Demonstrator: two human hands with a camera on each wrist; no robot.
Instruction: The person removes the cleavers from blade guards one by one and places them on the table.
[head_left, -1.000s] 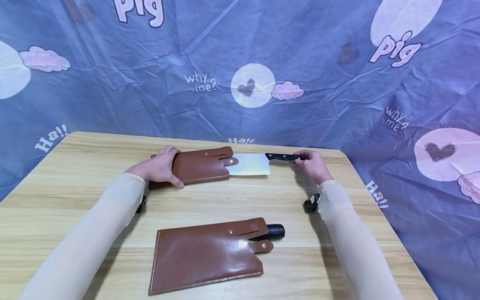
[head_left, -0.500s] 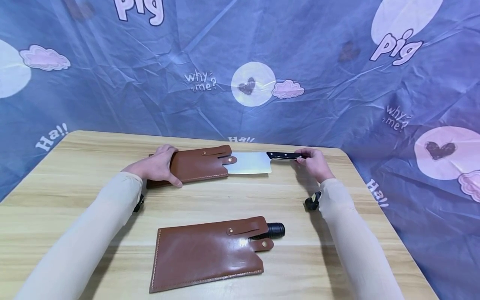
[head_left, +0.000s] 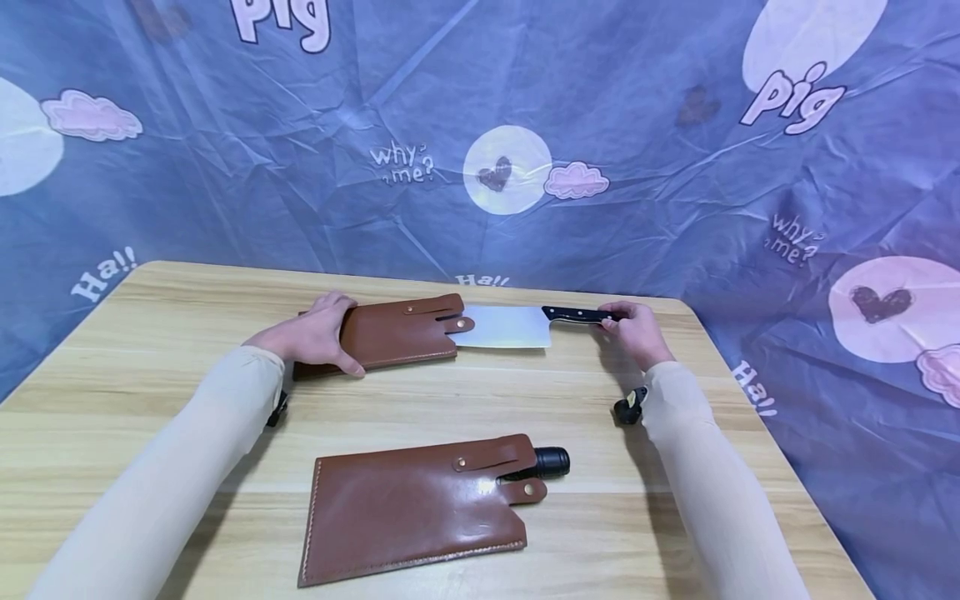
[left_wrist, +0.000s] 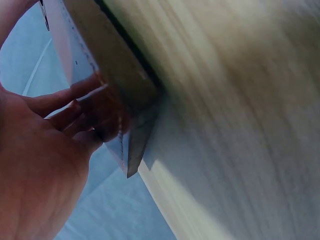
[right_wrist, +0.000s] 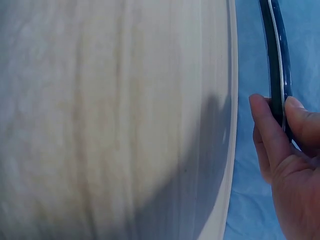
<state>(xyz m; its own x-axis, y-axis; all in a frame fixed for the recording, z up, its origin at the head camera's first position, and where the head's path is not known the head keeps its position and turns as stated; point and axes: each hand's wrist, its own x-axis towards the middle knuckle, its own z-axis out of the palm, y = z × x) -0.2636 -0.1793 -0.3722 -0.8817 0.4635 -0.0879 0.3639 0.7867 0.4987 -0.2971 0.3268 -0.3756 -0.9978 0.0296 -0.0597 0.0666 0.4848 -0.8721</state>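
A brown leather sheath lies at the far middle of the wooden table. My left hand grips its closed left end, thumb on the near edge. A cleaver's steel blade sticks out of the sheath's open right end. My right hand pinches the end of the cleaver's black handle between thumb and fingers. The right wrist view shows that handle edge-on.
A second brown sheath lies nearer me, with a black handle end poking out at its right and a snap strap across it. A blue printed cloth hangs behind the table. The table's right edge is close to my right hand.
The cleaver has slid a little to the right, out of the far sheath, so more blade shows. My right hand moved right with the handle. The left hand stayed put.
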